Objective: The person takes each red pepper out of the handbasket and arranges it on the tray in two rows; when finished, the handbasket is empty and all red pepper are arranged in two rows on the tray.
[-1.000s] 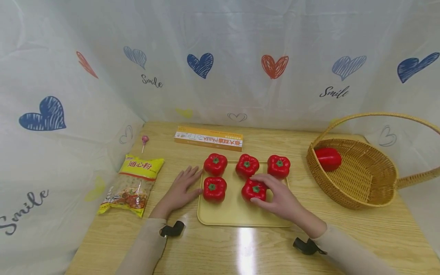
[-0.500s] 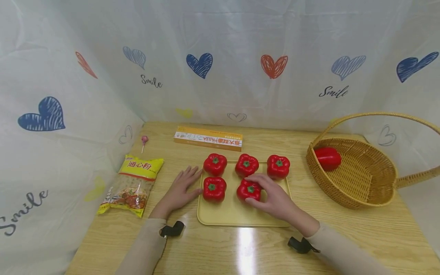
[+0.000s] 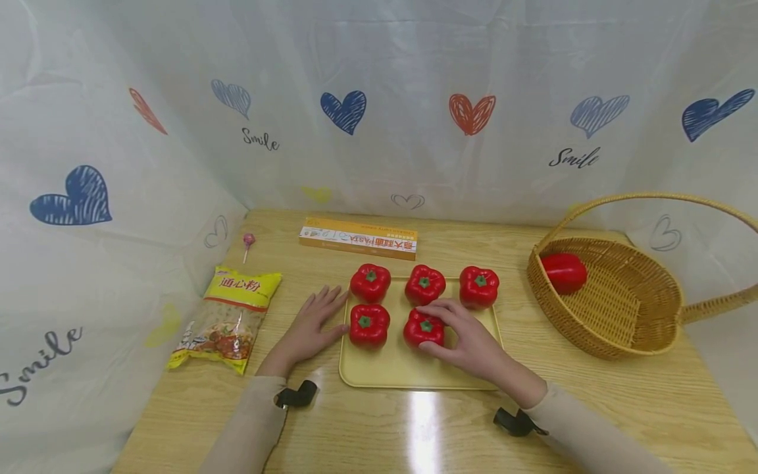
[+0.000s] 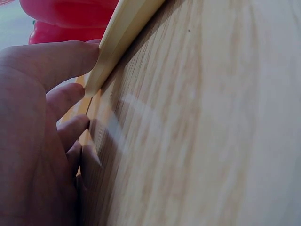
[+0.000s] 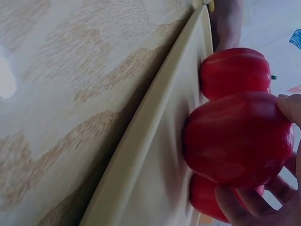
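Several red bell peppers with green stems stand on a pale yellow tray [image 3: 408,372]. My right hand [image 3: 468,339] grips the front middle pepper [image 3: 423,329], thumb on its near side and fingers round its far side; in the right wrist view this pepper [image 5: 237,141] stands on the tray. To its left is another front pepper [image 3: 370,326]. Behind them are a back left pepper [image 3: 370,283], a back middle pepper [image 3: 425,284] and a back right pepper [image 3: 479,287]. With fingers spread, my left hand [image 3: 310,329] rests at the tray's left edge, its thumb touching the rim [image 4: 106,61].
At right stands a wicker basket [image 3: 663,289] with a tall handle, one red pepper [image 3: 564,273] inside. A pasta box [image 3: 358,238] lies behind the tray. On the left are a yellow macaroni bag [image 3: 227,319] and a lollipop [image 3: 249,241]. A printed curtain [image 3: 403,158] encloses the table.
My right hand has moved slightly left with the front middle pepper, bringing it nearer the front left one. The left hand has stayed in place.
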A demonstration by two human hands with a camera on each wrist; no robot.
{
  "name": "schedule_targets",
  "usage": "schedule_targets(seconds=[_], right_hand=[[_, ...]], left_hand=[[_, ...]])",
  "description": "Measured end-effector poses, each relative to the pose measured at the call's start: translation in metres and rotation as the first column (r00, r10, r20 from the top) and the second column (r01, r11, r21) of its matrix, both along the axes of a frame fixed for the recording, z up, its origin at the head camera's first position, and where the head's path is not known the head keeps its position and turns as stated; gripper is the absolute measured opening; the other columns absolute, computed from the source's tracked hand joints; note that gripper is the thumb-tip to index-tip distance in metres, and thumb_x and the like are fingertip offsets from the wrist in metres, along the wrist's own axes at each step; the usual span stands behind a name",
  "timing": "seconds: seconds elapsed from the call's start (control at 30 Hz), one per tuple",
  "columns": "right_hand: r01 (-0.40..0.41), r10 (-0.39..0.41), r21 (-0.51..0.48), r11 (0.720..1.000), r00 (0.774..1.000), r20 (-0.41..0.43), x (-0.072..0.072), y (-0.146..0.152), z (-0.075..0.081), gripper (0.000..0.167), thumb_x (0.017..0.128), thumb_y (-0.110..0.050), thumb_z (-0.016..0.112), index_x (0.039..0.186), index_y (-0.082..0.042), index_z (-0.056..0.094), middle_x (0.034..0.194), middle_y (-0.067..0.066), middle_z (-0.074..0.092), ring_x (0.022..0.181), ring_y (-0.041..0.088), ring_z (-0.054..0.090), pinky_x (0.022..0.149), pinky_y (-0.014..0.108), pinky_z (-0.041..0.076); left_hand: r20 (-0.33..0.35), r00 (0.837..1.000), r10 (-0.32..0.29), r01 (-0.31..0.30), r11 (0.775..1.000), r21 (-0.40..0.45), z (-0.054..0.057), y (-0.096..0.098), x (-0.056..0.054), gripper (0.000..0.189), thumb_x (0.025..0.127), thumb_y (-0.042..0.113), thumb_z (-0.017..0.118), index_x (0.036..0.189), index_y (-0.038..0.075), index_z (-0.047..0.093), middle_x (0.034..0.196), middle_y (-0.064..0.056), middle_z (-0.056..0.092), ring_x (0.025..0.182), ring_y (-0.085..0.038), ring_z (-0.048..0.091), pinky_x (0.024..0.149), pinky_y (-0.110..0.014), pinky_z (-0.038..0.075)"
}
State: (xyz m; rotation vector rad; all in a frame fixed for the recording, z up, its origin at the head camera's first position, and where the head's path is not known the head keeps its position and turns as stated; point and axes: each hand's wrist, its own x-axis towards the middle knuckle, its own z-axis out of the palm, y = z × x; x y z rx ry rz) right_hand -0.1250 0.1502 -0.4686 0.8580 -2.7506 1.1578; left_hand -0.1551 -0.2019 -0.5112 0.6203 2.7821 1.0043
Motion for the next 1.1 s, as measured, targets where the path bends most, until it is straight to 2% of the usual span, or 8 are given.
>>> schedule_targets(seconds=[0.2, 0.53, 0.73, 1.1], right_hand=[[0.009, -0.009, 0.009, 1.0, 1.0, -0.001, 0.0006, -0.0009, 0.0013, 0.059, 0.087, -0.039, 0.081, 0.139, -0.021, 0.061, 0.136, 0.0, 0.057, 0.122, 0.022, 0.058, 0.097, 0.049, 0.055], [0.023, -0.023, 0.022, 0.999, 1.0, 0.0, 0.0001, 0.0004, 0.0004, 0.062, 0.085, -0.042, 0.082, 0.14, -0.022, 0.06, 0.136, 0.0, 0.056, 0.125, 0.024, 0.056, 0.1, 0.053, 0.052], [0.024, -0.024, 0.016, 1.0, 0.999, 0.022, 0.0004, 0.0016, 0.0017, 0.064, 0.086, -0.043, 0.082, 0.142, -0.023, 0.059, 0.136, 0.0, 0.056, 0.123, 0.024, 0.058, 0.099, 0.052, 0.053], [0.017, -0.017, -0.01, 1.0, 1.0, -0.011, 0.0007, 0.0079, -0.0002, 0.062, 0.085, -0.037, 0.084, 0.14, -0.023, 0.06, 0.135, -0.001, 0.056, 0.116, 0.022, 0.062, 0.092, 0.048, 0.058]], left_hand=[[0.004, 1.0, 0.004, -0.004, 1.0, -0.002, 0.0011, 0.0005, 0.0005, 0.071, 0.097, 0.042, 0.065, 0.158, 0.016, 0.039, 0.165, -0.011, 0.029, 0.156, -0.034, 0.013, 0.126, -0.052, 0.004], [0.008, 1.0, 0.006, -0.006, 1.0, 0.002, 0.0008, 0.0007, 0.0005, 0.07, 0.097, 0.041, 0.065, 0.158, 0.016, 0.039, 0.165, -0.011, 0.029, 0.156, -0.034, 0.012, 0.126, -0.052, 0.003], [0.002, 1.0, 0.003, -0.003, 1.0, 0.001, 0.0001, 0.0003, 0.0, 0.071, 0.097, 0.042, 0.065, 0.158, 0.016, 0.039, 0.165, -0.011, 0.03, 0.156, -0.034, 0.012, 0.126, -0.052, 0.004], [-0.003, 1.0, 0.0, 0.0, 1.0, 0.013, -0.0027, -0.0003, -0.0008, 0.07, 0.097, 0.04, 0.065, 0.157, 0.015, 0.041, 0.165, -0.012, 0.031, 0.156, -0.033, 0.013, 0.127, -0.05, 0.003]])
